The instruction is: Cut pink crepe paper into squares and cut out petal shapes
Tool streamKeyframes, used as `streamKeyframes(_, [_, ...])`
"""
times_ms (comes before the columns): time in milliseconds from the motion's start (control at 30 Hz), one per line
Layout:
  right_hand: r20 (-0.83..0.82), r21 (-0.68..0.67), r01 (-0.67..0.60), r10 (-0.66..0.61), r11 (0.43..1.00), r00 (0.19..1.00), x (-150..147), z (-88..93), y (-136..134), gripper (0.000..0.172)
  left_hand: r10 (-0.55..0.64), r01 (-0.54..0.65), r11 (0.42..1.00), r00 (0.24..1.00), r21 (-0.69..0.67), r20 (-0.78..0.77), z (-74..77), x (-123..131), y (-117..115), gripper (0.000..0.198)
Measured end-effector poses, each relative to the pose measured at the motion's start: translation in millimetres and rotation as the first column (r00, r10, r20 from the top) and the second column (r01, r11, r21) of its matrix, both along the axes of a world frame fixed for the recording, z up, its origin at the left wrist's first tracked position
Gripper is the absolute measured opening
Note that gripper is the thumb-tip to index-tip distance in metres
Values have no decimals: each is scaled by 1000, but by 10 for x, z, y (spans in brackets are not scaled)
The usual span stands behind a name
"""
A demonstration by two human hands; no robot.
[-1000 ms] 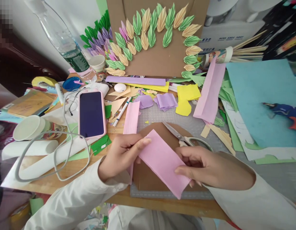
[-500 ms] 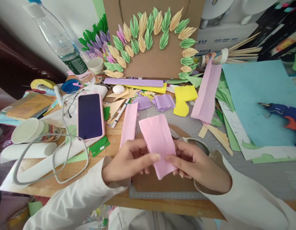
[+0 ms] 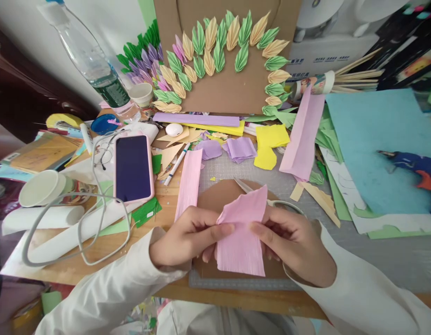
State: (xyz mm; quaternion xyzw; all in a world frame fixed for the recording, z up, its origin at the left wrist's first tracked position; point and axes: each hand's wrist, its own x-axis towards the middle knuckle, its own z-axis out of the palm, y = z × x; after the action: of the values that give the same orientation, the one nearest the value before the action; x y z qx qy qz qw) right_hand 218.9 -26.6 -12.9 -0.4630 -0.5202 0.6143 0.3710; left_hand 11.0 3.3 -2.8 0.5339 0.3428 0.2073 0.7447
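Observation:
A piece of pink crepe paper [image 3: 240, 249] hangs between my two hands, its upper end wavy. My left hand [image 3: 192, 237] pinches its left edge between thumb and fingers. At the right edge, my right hand [image 3: 292, 239] holds it the same way. Beneath lies a round piece of brown cardboard [image 3: 215, 197] on a grey cutting mat [image 3: 362, 251]. Scissors [image 3: 288, 204] rest on the cardboard behind the paper, partly hidden. Left of them lies a strip of pink crepe paper [image 3: 189, 179].
Cardboard with pleated paper leaves [image 3: 222, 88] stands at the back. Nearby are purple paper pieces [image 3: 239, 149], yellow paper [image 3: 269, 144] and folded pink paper [image 3: 301, 139]. A phone [image 3: 133, 168] and cable [image 3: 79, 232] lie left; a glue gun [image 3: 416, 163] rests on blue paper [image 3: 369, 125] at right.
Both hands have turned the pink crepe paper and lowered it a little. Its upper end now looks wavy, and more of the scissors and round cardboard shows behind it.

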Motion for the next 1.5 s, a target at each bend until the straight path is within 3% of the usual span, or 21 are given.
streamKeyframes(100, [-24, -9, 6, -6, 1000, 1000, -56, 8, -21, 29, 74, -67, 992, 995, 106, -62, -6, 43, -27, 48])
streamKeyframes(233, [-23, 0, 5, -5, 1000, 1000, -165, 23, -81, 28, 228, -154, 910, 961, 385, -156, -37, 99, -90, 47])
streamKeyframes(333, [78, 138, 88, -100, 986, 992, -224, 11, -123, 32, 179, -123, 880, 981, 459, -79, -57, 119, -128, 44])
streamKeyframes(433, [226, 340, 117, -202, 933, 953, -234, -9, -135, 38, 136, -106, 876, 990, 471, -30, -45, 114, -143, 42])
streamKeyframes(533, [284, 491, 106, -274, 865, 919, -210, -20, -123, 36, 136, -92, 901, 988, 425, -75, -17, 95, -146, 43])
streamKeyframes(600, [277, 524, 109, -290, 845, 916, -193, -26, -112, 36, 143, -103, 929, 986, 354, -90, -12, 88, -151, 45])
streamKeyframes(700, [239, 450, 112, -241, 886, 941, -177, -41, -100, 39, 156, -140, 967, 986, 211, -64, -41, 96, -164, 49])
streamKeyframes(800, [126, 259, 43, -78, 965, 989, -175, -48, -89, 22, 222, -217, 971, 974, 100, -46, -88, 112, -172, 54])
streamKeyframes(867, [-5, 135, -11, 12, 991, 1000, -180, -39, -84, 12, 259, -255, 965, 964, 65, -62, -107, 117, -167, 56])
streamKeyframes(1000, [-176, -23, -12, 8, 1000, 984, -188, -7, -80, 19, 196, -191, 978, 979, 79, -59, -85, 113, -138, 54])
streamKeyframes(1133, [-216, -52, 40, -50, 998, 975, -165, -14, -87, 22, 102, -94, 984, 994, 151, -48, -48, 100, -122, 46])
streamKeyframes(1300, [-294, -38, -40, 27, 998, 955, -115, -66, -104, 29, 97, -97, 995, 995, -24, -1, -82, 61, -112, 49])
streamKeyframes(1500, [-280, 69, 25, -4, 997, 960, -72, -30, -75, 12, 33, -2, 983, 985, -185, 167, -58, 16, -70, 36])
